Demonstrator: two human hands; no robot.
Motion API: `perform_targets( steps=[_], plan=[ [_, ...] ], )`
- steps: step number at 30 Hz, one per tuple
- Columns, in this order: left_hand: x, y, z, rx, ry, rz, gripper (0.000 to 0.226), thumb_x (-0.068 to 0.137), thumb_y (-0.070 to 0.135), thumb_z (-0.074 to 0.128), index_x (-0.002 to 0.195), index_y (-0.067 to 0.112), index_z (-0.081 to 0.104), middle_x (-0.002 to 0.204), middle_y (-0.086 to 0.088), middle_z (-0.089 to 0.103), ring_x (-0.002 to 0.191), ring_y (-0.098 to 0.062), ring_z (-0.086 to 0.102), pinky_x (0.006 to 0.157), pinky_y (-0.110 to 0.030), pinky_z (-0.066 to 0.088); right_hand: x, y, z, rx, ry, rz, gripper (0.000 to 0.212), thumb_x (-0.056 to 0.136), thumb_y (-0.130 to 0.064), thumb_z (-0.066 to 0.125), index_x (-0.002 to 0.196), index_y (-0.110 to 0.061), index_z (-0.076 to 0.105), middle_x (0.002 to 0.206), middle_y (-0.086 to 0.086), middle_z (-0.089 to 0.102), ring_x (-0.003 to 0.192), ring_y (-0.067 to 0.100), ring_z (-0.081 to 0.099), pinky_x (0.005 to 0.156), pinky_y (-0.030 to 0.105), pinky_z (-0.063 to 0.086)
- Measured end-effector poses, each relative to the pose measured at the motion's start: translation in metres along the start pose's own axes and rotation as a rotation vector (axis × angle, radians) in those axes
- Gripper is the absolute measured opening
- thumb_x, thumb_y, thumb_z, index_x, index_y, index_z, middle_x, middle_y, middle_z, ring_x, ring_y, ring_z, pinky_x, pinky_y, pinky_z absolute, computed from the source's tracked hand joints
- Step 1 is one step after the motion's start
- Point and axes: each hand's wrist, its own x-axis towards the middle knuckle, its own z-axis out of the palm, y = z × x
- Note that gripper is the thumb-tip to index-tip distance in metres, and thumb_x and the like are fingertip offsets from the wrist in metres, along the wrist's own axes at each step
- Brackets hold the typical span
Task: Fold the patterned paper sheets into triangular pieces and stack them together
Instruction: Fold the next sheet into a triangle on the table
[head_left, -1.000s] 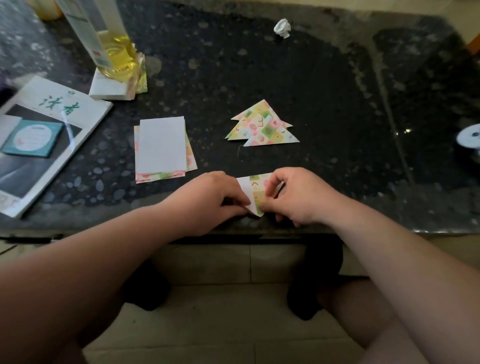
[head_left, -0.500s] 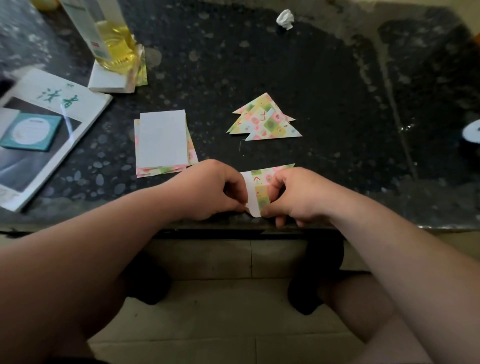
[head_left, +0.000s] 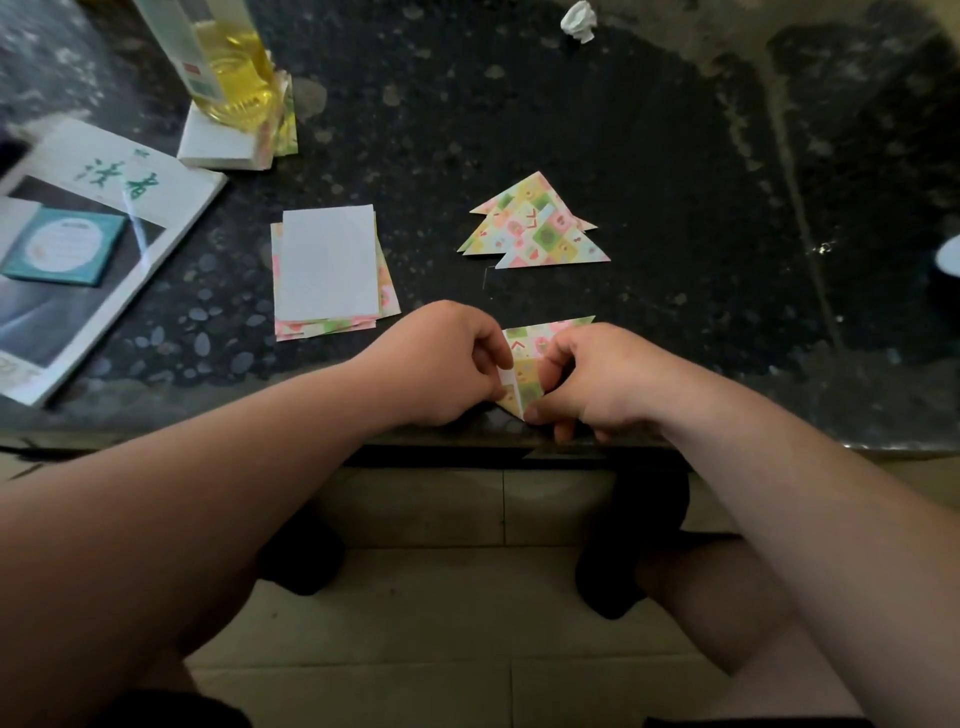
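Note:
A half-folded patterned paper piece (head_left: 530, 358) lies at the near edge of the dark table. My left hand (head_left: 441, 364) pinches its left side, where a white strip of the back shows. My right hand (head_left: 597, 379) pinches its right side and lower tip with curled fingers. Beyond them lies a stack of folded patterned triangles (head_left: 535, 228), fanned like a tree. To the left sits a pile of flat sheets (head_left: 330, 270), the top one white side up.
A bottle of yellow liquid (head_left: 228, 67) stands on a white paper block (head_left: 218, 148) at the back left. A booklet (head_left: 78, 249) with a teal card lies at the far left. A crumpled white scrap (head_left: 579, 18) is at the back. The table edge (head_left: 208, 431) runs just under my hands.
The paper between my hands has been folded further; its upper right corner now sticks out as a point. Both hands keep their pinch and stay in the same place.

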Motion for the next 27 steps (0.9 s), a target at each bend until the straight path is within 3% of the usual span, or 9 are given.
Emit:
perform_targets(
  steps=[3, 7, 12, 20, 27],
  plan=[
    [0.001, 0.004, 0.002, -0.020, 0.016, -0.044, 0.020, 0.086, 0.020, 0.080, 0.092, 0.035, 0.068, 0.078, 0.015, 0.073, 0.071, 0.003, 0.066, 0.061, -0.011, 0.045, -0.001, -0.001, -0.001, -0.003, -0.012, 0.008, 0.024, 0.083, -0.017, 0.084, 0.098, -0.015, 0.066, 0.067, 0.005, 0.076, 0.059, 0.020, 0.064, 0.045, 0.026, 0.043],
    [0.002, 0.007, 0.005, -0.023, 0.051, -0.077, 0.024, 0.083, 0.021, 0.083, 0.096, 0.034, 0.067, 0.086, 0.013, 0.072, 0.084, -0.006, 0.067, 0.077, -0.026, 0.056, -0.001, -0.002, -0.002, -0.007, -0.018, 0.019, 0.023, 0.084, -0.018, 0.084, 0.097, -0.016, 0.064, 0.067, 0.005, 0.075, 0.060, 0.021, 0.063, 0.047, 0.027, 0.044],
    [0.002, 0.009, 0.008, -0.042, 0.071, -0.098, 0.030, 0.082, 0.020, 0.083, 0.098, 0.035, 0.062, 0.081, 0.014, 0.072, 0.082, -0.005, 0.066, 0.072, -0.025, 0.054, -0.001, 0.000, -0.001, -0.008, -0.017, 0.016, 0.025, 0.084, -0.018, 0.083, 0.099, -0.016, 0.064, 0.065, 0.004, 0.075, 0.059, 0.020, 0.063, 0.047, 0.027, 0.045],
    [0.002, 0.011, 0.011, -0.074, 0.095, -0.126, 0.041, 0.080, 0.021, 0.085, 0.105, 0.036, 0.056, 0.082, 0.014, 0.073, 0.083, -0.005, 0.067, 0.083, -0.030, 0.056, 0.001, 0.000, 0.000, 0.000, -0.009, 0.013, 0.024, 0.084, -0.017, 0.083, 0.094, -0.017, 0.061, 0.062, 0.003, 0.073, 0.059, 0.022, 0.063, 0.050, 0.029, 0.046],
    [0.003, 0.012, 0.011, -0.067, 0.092, -0.143, 0.044, 0.078, 0.021, 0.086, 0.106, 0.036, 0.055, 0.102, 0.009, 0.072, 0.095, -0.015, 0.067, 0.089, -0.038, 0.058, -0.001, -0.003, -0.003, -0.024, -0.023, 0.024, 0.023, 0.085, -0.018, 0.082, 0.096, -0.017, 0.063, 0.067, 0.004, 0.076, 0.047, 0.016, 0.059, 0.047, 0.024, 0.046]
  ],
)
